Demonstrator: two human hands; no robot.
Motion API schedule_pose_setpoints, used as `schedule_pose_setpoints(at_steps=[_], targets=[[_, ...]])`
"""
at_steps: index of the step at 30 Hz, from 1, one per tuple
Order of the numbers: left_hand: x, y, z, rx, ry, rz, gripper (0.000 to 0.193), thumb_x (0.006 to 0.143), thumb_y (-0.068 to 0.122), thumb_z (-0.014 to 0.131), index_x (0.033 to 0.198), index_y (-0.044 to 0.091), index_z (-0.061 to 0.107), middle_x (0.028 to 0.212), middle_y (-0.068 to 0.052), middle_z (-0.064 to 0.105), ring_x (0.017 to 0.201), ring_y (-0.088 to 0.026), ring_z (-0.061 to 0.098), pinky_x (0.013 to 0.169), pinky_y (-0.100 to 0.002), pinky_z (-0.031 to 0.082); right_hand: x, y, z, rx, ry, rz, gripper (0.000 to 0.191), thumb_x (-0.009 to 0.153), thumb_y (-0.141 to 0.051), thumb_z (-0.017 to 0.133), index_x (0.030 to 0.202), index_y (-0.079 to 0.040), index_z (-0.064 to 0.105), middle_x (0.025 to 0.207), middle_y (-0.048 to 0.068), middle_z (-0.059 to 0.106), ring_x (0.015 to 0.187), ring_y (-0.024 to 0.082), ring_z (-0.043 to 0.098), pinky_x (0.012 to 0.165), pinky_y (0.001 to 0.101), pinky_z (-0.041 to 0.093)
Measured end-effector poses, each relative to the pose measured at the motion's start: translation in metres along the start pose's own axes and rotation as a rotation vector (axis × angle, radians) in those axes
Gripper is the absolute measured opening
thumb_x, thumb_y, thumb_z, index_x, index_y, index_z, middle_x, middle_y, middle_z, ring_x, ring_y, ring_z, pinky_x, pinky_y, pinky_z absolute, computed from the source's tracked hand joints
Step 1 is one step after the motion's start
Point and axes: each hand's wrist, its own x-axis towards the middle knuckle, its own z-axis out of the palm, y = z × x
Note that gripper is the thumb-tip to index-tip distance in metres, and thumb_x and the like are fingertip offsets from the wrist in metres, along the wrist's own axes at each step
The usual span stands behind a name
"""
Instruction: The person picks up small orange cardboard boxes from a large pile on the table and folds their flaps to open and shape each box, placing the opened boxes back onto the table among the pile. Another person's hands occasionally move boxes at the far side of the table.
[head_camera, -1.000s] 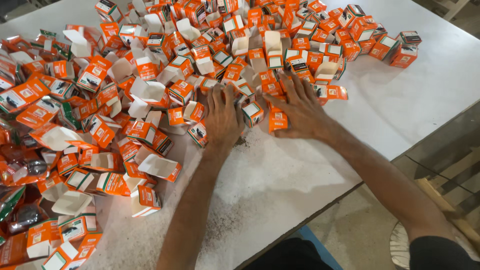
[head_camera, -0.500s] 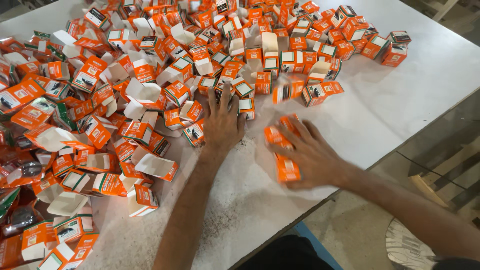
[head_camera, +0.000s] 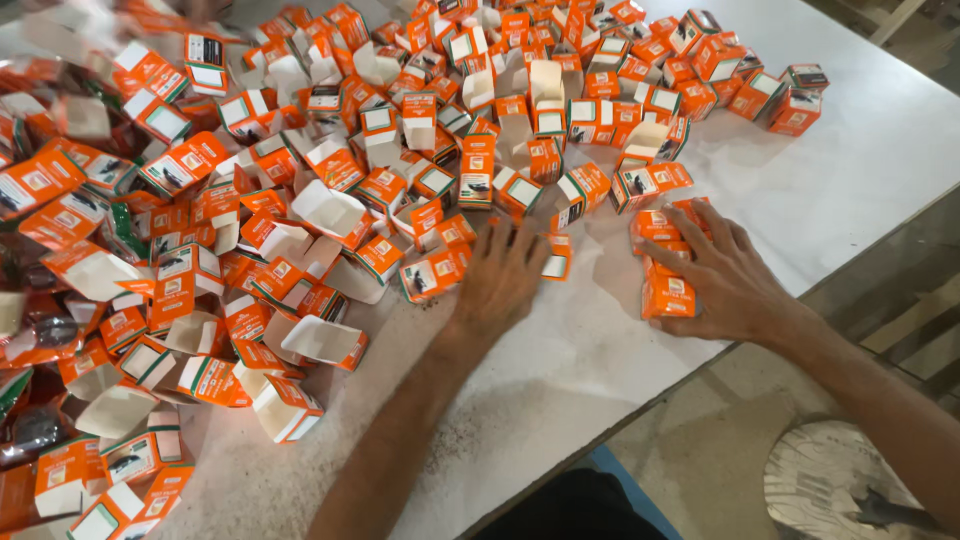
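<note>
boxes: a huge spill of small orange-and-white cardboard cartons (head_camera: 330, 215) covers most of the white bench (head_camera: 850, 150), from about 8 o'clock round to 1 o'clock. Lots have their end flaps hanging open, white insides showing.

right hand: the right hand (head_camera: 722, 272) at 3 o'clock has its fingers curled over a little cluster of orange cartons (head_camera: 665, 262), three or four pressed together, clear of the main heap. Grasping loosely, not squeezing.

left hand: the left hand (head_camera: 500, 278) lies flat with fingers spread at the pile's near edge, around the middle. Fingertips touch a carton (head_camera: 436, 274) and another (head_camera: 557, 256); holding nothing.

weight: my guess is featherlight. They look like empty thin card, so one hand can sweep several along.

stiffness: flimsy, I'd say. Walls would dent under a hard pinch, and open flaps will snag on neighbours.

slip: printed card on a smooth top should slide easily, so pushing works better than lifting.

where to grab: across the two long side faces, or cup a bunch from above like the right hand does. Stay off the loose flaps.

floor: bare concrete shows at 4 o'clock past the bench edge.
</note>
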Motion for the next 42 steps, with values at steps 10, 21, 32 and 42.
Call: schedule_pose_setpoints(at_steps=[10,21,32,42], targets=[[-0.040,0.003,-0.026,-0.311,-0.120,0.096,0.058,0.090,0.037,0.072,0.133,0.000,0.058,0.150,-0.030,0.044,0.144,-0.043,0.037,0.122,-0.060,0.024,-0.003,-0.030,-0.007,0.253,0.013,-0.214,0.123,0.063,-0.094,0.054,0.153,-0.011,0.038,0.151,0.026,0.030,0.146,0.052,0.021,0.114,0.0649,0.020],[-0.067,-0.035,-0.054,-0.161,-0.269,-0.105,0.073,0.076,0.040,0.079,0.135,0.003,0.058,0.150,-0.024,0.044,0.145,-0.039,0.034,0.119,-0.063,0.020,0.075,-0.093,0.000,0.165,-0.021,-0.402,0.103,0.063,-0.085,0.065,0.147,-0.028,0.045,0.161,0.020,0.021,0.145,0.048,0.019,0.109,0.0739,0.014],[-0.082,-0.050,-0.060,-0.287,-0.085,-0.259,0.076,0.084,0.040,0.078,0.142,-0.002,0.050,0.151,-0.027,0.042,0.147,-0.045,0.031,0.117,-0.067,0.019,0.084,-0.096,0.017,0.094,0.133,-0.398,0.080,0.075,-0.082,0.059,0.138,-0.032,0.058,0.157,0.016,0.037,0.146,0.047,0.026,0.109,0.0797,0.009],[-0.087,-0.051,-0.057,-0.242,-0.175,-0.337,0.078,0.083,0.041,0.077,0.143,0.000,0.047,0.151,-0.025,0.043,0.145,-0.044,0.034,0.117,-0.069,0.019,0.009,-0.017,0.017,0.046,0.120,-0.130,0.081,0.073,-0.073,0.064,0.143,-0.034,0.052,0.158,0.012,0.037,0.146,0.050,0.024,0.105,0.0775,0.025]])
